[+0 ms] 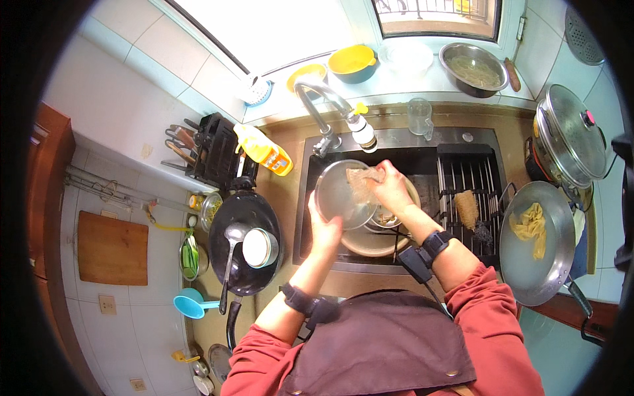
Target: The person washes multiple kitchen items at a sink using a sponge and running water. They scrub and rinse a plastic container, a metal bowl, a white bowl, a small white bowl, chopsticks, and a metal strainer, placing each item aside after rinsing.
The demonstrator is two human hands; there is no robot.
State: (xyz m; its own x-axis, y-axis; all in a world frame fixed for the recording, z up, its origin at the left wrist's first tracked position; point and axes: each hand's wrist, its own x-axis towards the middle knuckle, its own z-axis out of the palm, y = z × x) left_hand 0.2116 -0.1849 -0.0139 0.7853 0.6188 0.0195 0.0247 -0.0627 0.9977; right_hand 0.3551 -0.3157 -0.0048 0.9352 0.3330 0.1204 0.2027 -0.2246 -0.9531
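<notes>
Over the black sink basin [314, 242], my left hand [324, 222] grips the rim of a round, shallow bowl [342, 208] from its left and lower side. My right hand [391, 185] pinches a light-brown mesh scrubbing cloth [364, 180], which lies against the bowl's upper right part. Beneath, a large beige basin [366, 247] stands in the sink with a smaller metal bowl [384, 220] in it, partly hidden by my right hand and the held bowl. The curved metal faucet [339, 99] hangs above them, its white filter head [365, 136] just beyond the bowl.
A yellow detergent bottle [267, 151] and a black knife rack [213, 148] stand left, above a black wok [252, 208] with a ladle [231, 247]. A loofah [466, 210] lies on the drying rack [448, 198]. Right is a large pan [525, 272] holding a yellow cloth [532, 227].
</notes>
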